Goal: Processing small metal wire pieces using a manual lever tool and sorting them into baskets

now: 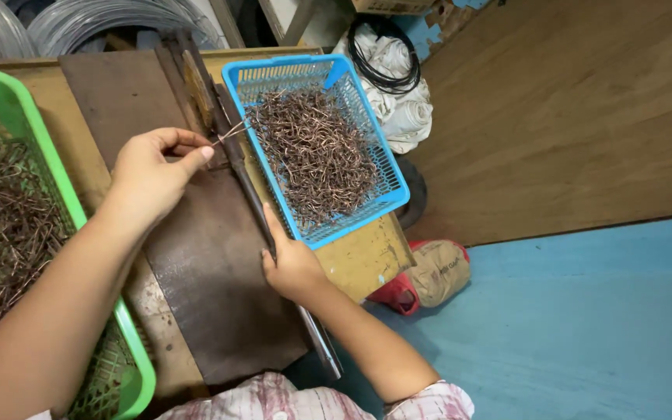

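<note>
Left hand (153, 171) pinches one wire piece (229, 133); two baskets (394, 183)

A wooden desk (367, 260) fills the left side. At four o'clock lies a blue floor (585, 327); at two o'clock, brown wooden boarding (569, 117). White cloth bundles (406, 117) with black cable (386, 54) sit at twelve o'clock, and a tan sack (441, 272) at centre.
</note>
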